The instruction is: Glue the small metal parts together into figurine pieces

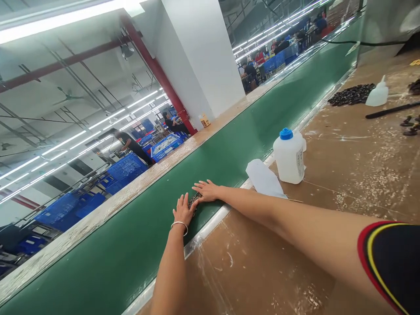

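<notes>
Both of my arms reach out over the green conveyor belt (216,162). My left hand (183,211), with a bangle at the wrist, lies palm down there, its fingers spread. Close beside it, my right hand (206,191) is also stretched out flat. Between the two hands sits a heap of small dark pieces (194,199), too small to make out in kind. My palms rest against its sides and partly hide it.
On the brown tabletop (256,258) stands a white bottle with a blue cap (288,157), near a white sheet (264,178). Farther right are a dark pile of small pieces (351,95), a squeeze bottle (378,92) and a black stick-like tool (392,110). People work among blue crates (127,168) beyond the belt.
</notes>
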`<state>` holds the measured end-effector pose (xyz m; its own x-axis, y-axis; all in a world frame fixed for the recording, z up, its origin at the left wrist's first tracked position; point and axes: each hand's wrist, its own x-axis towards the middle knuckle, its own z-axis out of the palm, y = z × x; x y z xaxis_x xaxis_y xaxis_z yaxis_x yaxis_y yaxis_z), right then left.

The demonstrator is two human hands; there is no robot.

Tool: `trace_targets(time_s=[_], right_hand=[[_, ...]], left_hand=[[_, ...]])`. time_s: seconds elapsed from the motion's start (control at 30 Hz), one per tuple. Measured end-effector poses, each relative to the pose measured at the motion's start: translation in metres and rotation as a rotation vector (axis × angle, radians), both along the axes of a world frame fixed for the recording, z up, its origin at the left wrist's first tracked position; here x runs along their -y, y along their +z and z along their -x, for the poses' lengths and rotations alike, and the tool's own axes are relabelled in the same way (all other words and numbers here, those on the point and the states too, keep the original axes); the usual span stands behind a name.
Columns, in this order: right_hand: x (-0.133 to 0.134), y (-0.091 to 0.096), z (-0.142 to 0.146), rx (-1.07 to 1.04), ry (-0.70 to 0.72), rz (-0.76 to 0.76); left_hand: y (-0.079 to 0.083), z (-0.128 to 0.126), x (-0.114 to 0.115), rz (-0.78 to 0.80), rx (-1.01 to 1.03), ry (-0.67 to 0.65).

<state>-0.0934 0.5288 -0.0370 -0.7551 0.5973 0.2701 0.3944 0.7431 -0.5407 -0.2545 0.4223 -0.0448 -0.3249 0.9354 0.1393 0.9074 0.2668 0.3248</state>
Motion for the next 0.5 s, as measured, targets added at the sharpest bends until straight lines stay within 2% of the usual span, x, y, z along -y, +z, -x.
trace_targets(time_s=[0.13, 0.27, 0.4, 0.5], right_hand=[[-0.003, 0.009, -0.012, -0.12, -0.161, 0.09], [0.008, 0.014, -0.027, -0.212, -0.313, 0.225], [0.027, 0.031, -0.042, -0.282, -0.318, 0.344], [0.044, 0.059, -0.056, -0.356, -0.299, 0.403]], left_hand=[[0.009, 0.013, 0.012, -0.13, 0.07, 0.133], [0.005, 0.009, 0.032, -0.202, 0.152, 0.26], [0.005, -0.01, 0.041, -0.263, 0.265, 0.27], [0.026, -0.017, 0.051, -0.319, 0.347, 0.288]])
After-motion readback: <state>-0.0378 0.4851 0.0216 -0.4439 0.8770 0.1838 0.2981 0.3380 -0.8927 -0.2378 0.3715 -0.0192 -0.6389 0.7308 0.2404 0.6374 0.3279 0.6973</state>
